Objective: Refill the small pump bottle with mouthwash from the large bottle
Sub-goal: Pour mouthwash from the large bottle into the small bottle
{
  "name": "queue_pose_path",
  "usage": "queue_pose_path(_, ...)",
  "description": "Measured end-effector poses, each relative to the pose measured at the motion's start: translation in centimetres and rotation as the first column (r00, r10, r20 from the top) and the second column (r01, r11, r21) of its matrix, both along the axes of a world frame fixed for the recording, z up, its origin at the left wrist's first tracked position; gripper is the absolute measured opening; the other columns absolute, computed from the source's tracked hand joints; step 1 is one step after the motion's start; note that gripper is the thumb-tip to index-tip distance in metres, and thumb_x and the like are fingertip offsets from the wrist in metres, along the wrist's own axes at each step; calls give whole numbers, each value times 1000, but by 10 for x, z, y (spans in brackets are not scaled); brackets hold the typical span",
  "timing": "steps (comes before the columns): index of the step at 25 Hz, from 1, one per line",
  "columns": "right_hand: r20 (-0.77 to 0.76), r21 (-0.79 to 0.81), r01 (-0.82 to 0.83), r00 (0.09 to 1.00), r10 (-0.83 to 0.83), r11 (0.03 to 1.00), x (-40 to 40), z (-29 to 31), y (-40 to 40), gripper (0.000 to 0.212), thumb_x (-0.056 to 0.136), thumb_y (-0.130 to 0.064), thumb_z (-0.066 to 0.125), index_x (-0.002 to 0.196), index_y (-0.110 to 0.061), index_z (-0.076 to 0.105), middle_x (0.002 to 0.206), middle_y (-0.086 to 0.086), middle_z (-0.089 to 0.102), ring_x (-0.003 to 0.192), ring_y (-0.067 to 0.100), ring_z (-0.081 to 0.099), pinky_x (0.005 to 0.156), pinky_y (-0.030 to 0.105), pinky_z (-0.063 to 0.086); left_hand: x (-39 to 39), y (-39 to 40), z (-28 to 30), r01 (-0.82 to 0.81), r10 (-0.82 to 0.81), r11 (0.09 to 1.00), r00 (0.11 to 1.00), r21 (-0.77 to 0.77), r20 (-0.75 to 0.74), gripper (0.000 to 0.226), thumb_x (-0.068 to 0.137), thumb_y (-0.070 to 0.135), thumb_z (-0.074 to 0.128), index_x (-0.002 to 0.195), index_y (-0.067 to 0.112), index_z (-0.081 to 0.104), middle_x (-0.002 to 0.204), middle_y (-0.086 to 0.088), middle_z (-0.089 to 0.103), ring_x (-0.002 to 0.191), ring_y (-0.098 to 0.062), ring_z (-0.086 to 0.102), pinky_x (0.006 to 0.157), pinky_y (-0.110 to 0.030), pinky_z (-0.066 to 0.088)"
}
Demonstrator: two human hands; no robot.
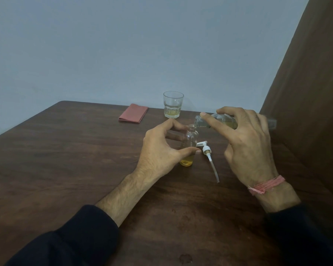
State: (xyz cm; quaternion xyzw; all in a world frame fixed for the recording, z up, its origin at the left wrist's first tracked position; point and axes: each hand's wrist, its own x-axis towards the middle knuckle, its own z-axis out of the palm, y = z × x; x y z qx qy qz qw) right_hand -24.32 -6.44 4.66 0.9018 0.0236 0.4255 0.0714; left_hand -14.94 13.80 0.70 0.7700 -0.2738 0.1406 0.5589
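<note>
The small clear bottle (190, 140) stands upright on the brown table (65, 160), uncapped, with a little yellow liquid at its bottom. My left hand (160, 150) grips it with thumb and fingers. My right hand (246, 146) holds the large clear bottle (224, 120) tipped almost flat, its open mouth right at the small bottle's neck. Yellow liquid lies inside the large bottle; most of its body is hidden by my fingers. The white pump head (208, 152) with its long tube lies on the table between my hands.
A drinking glass (173, 104) with a bit of yellow liquid stands behind the bottles. A folded pink cloth (133, 113) lies to its left. A brown panel (306, 83) rises along the table's right side. A pale wall stands behind.
</note>
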Motion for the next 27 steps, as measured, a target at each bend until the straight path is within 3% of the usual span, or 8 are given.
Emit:
queue_pose_path(7, -6, -1, 4, 1000, -4, 1000, 0, 0, 1, 96, 70, 21, 69, 153, -27, 63, 141, 16, 64, 124, 40, 58, 103, 59, 42, 0, 0, 0, 3, -3, 1000, 1000, 4, -1, 59, 65, 47, 110, 111, 35, 75, 117, 22, 81, 100, 5, 79, 90, -41, 70)
queue_pose_path(14, 7, -3, -6, 1000, 6, 1000, 0, 0, 0, 98, 68, 22, 68, 152, -27, 64, 139, 15, 64, 123, 39, 57, 102, 57, 41, 0, 1, 0, 4, -4, 1000, 1000, -7, 11, 57, 65, 47, 111, 108, 40, 74, 114, 23, 81, 100, 6, 79, 86, -30, 68)
queue_pose_path(27, -1, 0, -4, 1000, 4, 1000, 1, 0, 0, 96, 69, 20, 67, 153, -27, 63, 141, 16, 64, 123, 39, 57, 102, 57, 41, 1, 0, 1, 6, -6, 1000, 1000, -4, 9, 58, 64, 48, 110, 109, 39, 74, 116, 24, 80, 100, 7, 79, 87, -35, 69)
